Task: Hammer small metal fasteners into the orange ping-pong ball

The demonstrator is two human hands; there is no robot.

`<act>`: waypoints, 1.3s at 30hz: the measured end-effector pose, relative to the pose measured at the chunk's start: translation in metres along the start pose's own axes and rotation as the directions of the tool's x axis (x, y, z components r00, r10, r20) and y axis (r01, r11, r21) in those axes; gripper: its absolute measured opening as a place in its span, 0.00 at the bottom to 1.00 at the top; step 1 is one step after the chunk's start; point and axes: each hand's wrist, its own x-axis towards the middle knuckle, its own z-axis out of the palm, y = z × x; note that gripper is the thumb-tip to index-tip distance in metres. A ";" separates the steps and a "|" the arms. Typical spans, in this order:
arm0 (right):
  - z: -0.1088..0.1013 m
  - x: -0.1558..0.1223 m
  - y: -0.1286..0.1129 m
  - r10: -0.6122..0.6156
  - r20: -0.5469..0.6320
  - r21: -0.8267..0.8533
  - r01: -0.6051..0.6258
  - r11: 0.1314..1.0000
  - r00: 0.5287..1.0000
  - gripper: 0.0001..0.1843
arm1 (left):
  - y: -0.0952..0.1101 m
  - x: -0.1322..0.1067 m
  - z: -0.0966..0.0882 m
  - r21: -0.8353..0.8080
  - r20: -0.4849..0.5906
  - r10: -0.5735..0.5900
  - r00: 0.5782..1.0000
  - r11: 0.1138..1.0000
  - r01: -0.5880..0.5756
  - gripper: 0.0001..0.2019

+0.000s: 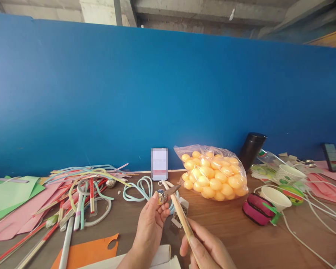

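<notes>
My left hand [152, 220] pinches a small ball wrapped in shiny foil [162, 197] between thumb and fingers. My right hand [205, 246] is wrapped round the pale wooden handle of a hammer [182, 215], which points up and to the left. Its dark, narrow metal head [173, 191] lies across the handle's end, right beside the foil ball; whether they touch, I cannot tell. Behind the hands sits a small open box [180, 213] with tiny dark items inside, partly covered by the handle. Looped light-blue tubing [138, 190] lies just left of the ball.
A clear bag of yellow-orange balls [212, 175] rests behind my right hand. Leftward are piled sticks and tubes, coloured paper [12, 200] and orange card [86, 254]. A phone [159, 164] leans on the blue partition [156, 93]. Rightward stand a black bottle [252, 151], a magenta pouch [257, 209] and paper cups [276, 198].
</notes>
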 end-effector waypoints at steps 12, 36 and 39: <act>0.002 -0.002 -0.002 -0.001 0.021 0.002 0.001 1.000 1.000 0.36 | -0.003 -0.001 -0.003 0.039 0.043 -0.016 0.999 0.999 0.014 0.12; 0.008 -0.007 -0.004 -0.065 -0.057 -0.097 0.060 0.994 0.996 0.37 | 0.002 -0.006 0.003 0.003 0.097 -0.029 0.995 1.000 0.029 0.11; 0.008 -0.007 -0.005 -0.073 -0.065 -0.107 0.066 0.992 0.995 0.36 | 0.002 -0.005 0.003 -0.008 0.120 -0.019 0.993 1.000 0.020 0.11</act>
